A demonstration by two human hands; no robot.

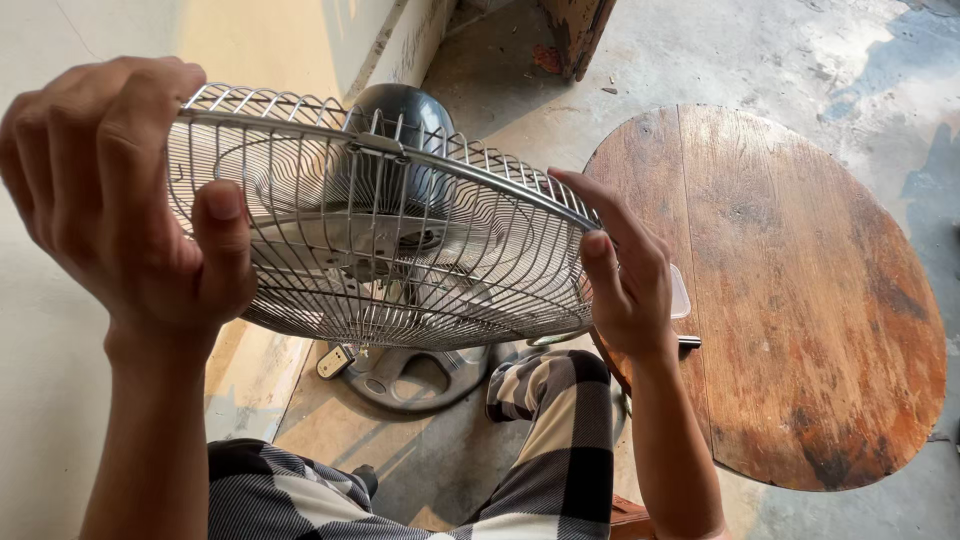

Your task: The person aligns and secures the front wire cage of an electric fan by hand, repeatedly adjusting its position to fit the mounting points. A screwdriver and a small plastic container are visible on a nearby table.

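A metal wire fan cage (390, 240) fills the middle of the view, tilted so its face points up toward me. My left hand (120, 200) grips its left rim, thumb across the front wires. On the right rim sits my right hand (625, 275), fingers wrapped over the edge. Metal blades show through the wires, and a black motor housing (400, 110) sticks out behind the cage. Below it, the fan's round grey base (420, 375) stands on the floor.
A round worn wooden table (790, 290) stands to the right, a small clear plastic piece (680, 295) at its left edge. My legs in black-and-white checked trousers (540, 430) are below. A pale wall (270, 40) runs along the left over a concrete floor.
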